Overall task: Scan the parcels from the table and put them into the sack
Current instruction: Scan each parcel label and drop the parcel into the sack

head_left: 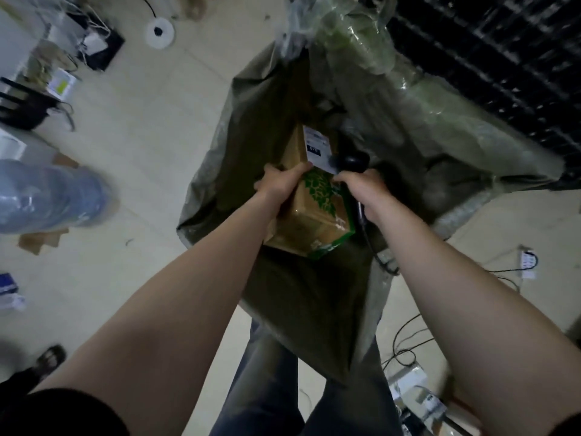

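One cardboard parcel [314,212], printed with green leaves and bearing one white label [317,146], is held in the open mouth of one olive-green sack [251,121]. The sack rests on a pale tiled floor [141,152], with one large water bottle [47,196] off to the left. The parcel lies between two hands: the left hand [279,180] grips its left edge, and the right hand [361,190] curls round one black scanner [355,160] beside the label.
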